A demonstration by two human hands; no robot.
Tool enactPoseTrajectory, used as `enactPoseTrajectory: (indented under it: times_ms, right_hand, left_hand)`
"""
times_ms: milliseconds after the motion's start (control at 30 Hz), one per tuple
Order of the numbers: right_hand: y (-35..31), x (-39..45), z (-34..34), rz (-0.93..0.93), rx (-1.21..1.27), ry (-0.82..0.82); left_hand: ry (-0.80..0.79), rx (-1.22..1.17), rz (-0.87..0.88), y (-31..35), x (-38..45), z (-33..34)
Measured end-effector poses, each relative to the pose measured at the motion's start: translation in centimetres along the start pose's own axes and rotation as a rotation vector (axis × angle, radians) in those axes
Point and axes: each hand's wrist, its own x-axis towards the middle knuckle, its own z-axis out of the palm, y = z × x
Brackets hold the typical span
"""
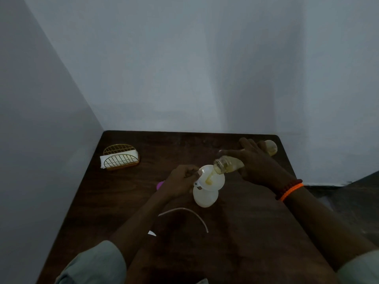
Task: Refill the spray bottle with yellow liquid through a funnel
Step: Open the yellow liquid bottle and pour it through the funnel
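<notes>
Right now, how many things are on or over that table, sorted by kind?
Bottles: 2, the spray bottle under the funnel and the clear bottle being tipped
Funnel: 1
Napkin holder: 1
Loose curved tube: 1
Purple item, mostly hidden: 1
Total: 6

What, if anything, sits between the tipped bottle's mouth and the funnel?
Nothing visible. The right hand tips the clear bottle with its mouth right at the funnel rim, yellow liquid inside the funnel. The left hand grips the funnel's side tab, clear of the pour.
</notes>
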Motion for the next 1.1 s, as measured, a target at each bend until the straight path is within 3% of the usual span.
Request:
enactPoseTrajectory:
  times_ms: [1100]
  right_hand:
    - [-0.56,-0.32,-0.62,-0.009,0.011,0.013]
  left_hand:
    - [-0.017,0.043,0.015,0.36,-0.04,-0.18]
